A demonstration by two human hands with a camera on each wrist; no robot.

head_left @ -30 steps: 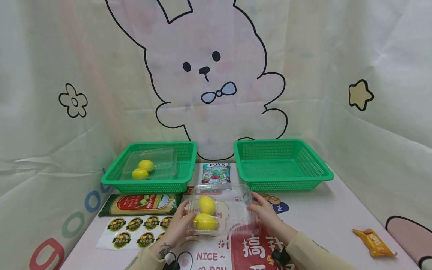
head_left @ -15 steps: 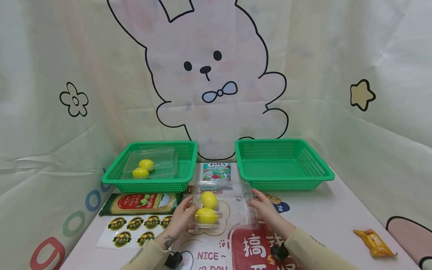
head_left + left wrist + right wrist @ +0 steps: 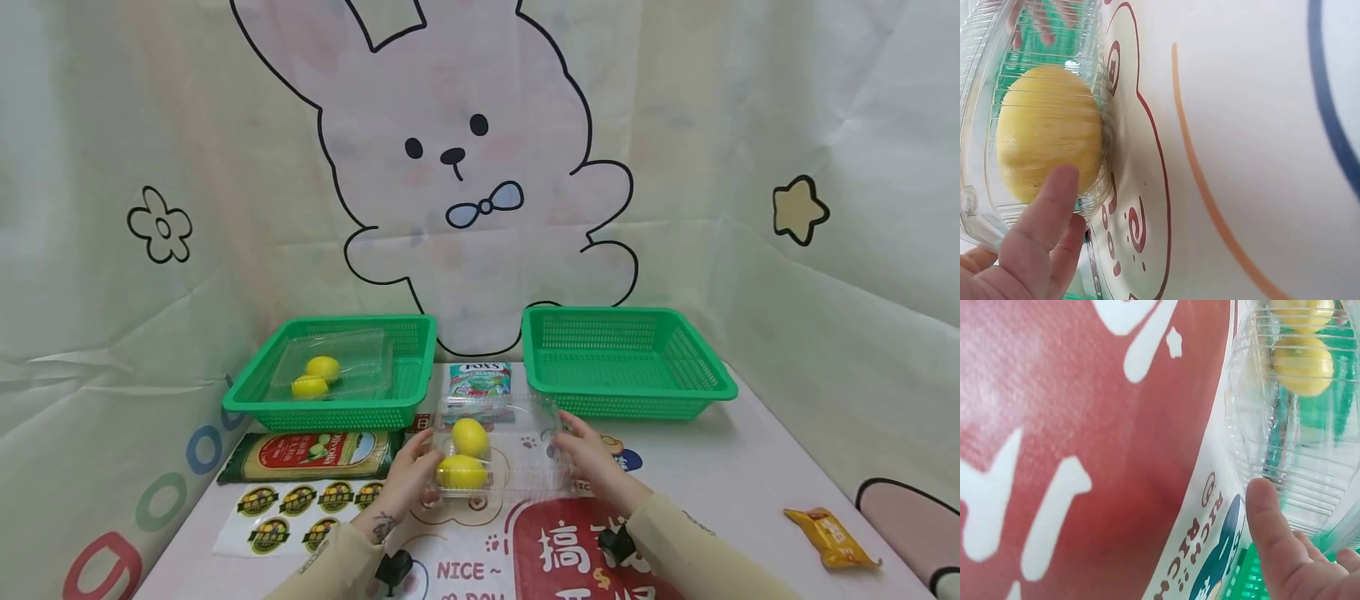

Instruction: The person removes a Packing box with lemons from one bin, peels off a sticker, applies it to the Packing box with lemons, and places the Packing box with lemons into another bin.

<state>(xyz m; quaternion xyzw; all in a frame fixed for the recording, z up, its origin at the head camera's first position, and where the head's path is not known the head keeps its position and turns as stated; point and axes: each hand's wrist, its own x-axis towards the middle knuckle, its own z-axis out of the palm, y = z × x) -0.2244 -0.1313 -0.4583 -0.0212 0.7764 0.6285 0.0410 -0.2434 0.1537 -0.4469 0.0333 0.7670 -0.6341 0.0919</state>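
Observation:
Both hands hold a clear plastic clamshell box (image 3: 525, 454) between them, close over the printed table mat. Two lemons sit in its left half, one (image 3: 470, 437) behind the other (image 3: 462, 473). My left hand (image 3: 411, 479) grips the box's left end; in the left wrist view its thumb (image 3: 1047, 212) lies along the ribbed wall beside the nearer lemon (image 3: 1050, 137). At the opposite end, my right hand (image 3: 600, 468) holds the box, its thumb (image 3: 1263, 500) against the ribbed plastic. The other fingers of both hands are partly hidden by the box.
Behind on the left, a green basket (image 3: 255, 407) contains another clear box (image 3: 363, 362) with two lemons. A second green basket (image 3: 630, 406) stands right. Around lie a candy bag (image 3: 480, 380), a noodle pack (image 3: 311, 457), a sticker sheet (image 3: 225, 537) and an orange snack packet (image 3: 831, 537).
Both hands have moved the box a little away from the body, toward the candy bag, and slightly right. The lemons moved along inside it.

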